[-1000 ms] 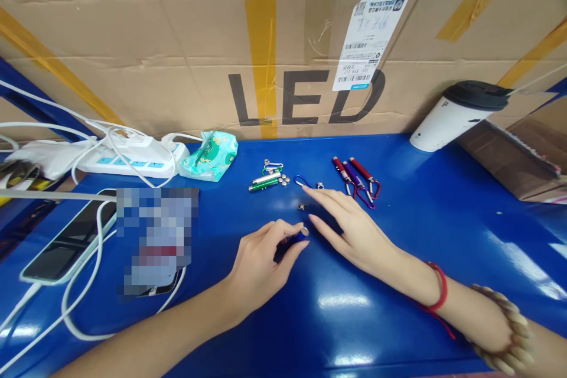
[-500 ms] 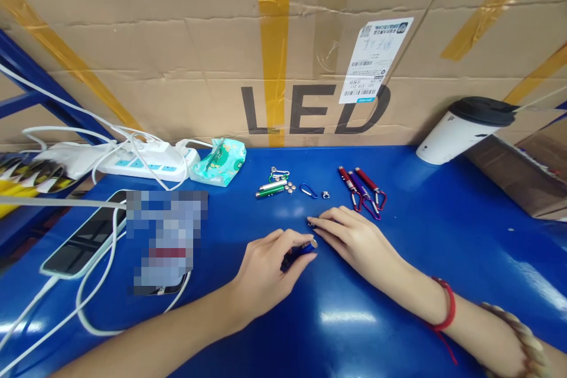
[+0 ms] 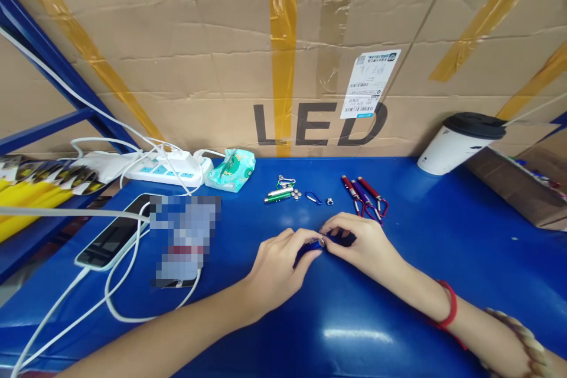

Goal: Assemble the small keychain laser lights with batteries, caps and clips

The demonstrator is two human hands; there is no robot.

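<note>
A small blue metal flashlight tube (image 3: pixel 315 244) is pinched between the thumb and fingers of my left hand (image 3: pixel 277 266), its round silvery end facing right. Close against that end are the curled fingertips of my right hand (image 3: pixel 361 242); whatever they hold is hidden. Beyond my hands lie a green flashlight tube (image 3: pixel 278 197) and a silver tube (image 3: pixel 280 192), with several button cells (image 3: pixel 296 194) beside them. A blue carabiner clip (image 3: pixel 313 197) and a small silver cap-like piece (image 3: pixel 329 201) rest farther right.
Two red flashlights (image 3: pixel 371 188) and a purple one (image 3: pixel 363 191) with clips lie behind my right hand. A lidded cup (image 3: pixel 456 144) stands at the back right. At left are a phone (image 3: pixel 113 236), cables, a power strip (image 3: pixel 170 171) and a tissue pack (image 3: pixel 233 170).
My right hand has brought its fingertips down to the blue tube's end and curled them. My left hand still holds the tube. The view has shifted slightly.
</note>
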